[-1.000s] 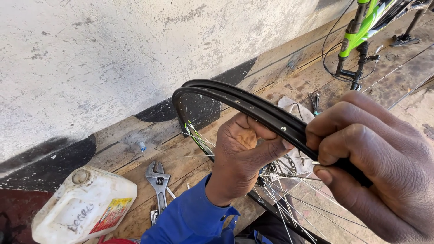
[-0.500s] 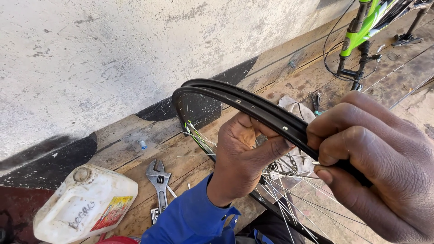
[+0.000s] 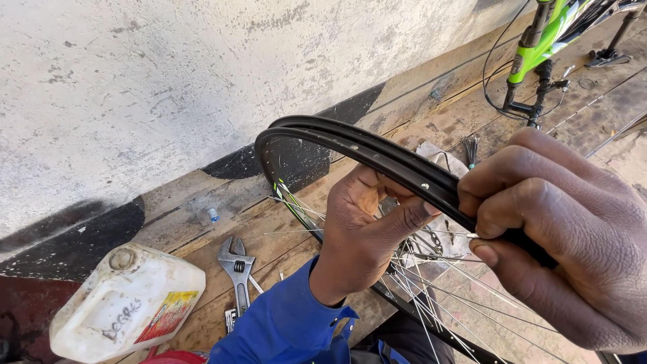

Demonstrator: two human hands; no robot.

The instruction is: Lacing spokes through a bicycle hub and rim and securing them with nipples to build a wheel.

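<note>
Black wheel rim [image 3: 350, 145] held upright over wooden floor, right hand [image 3: 566, 236] clenched around it, left hand [image 3: 364, 229] pinching its inner edge, fingertips hidden, spokes [image 3: 431, 283] partly cut off below.

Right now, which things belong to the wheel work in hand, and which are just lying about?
In hand:
- black wheel rim, gripped by the left hand and right hand
- loose spokes inside the rim

Lying about:
- adjustable wrench
- white plastic jug
- green bicycle frame
- spare spoke bundle
</note>
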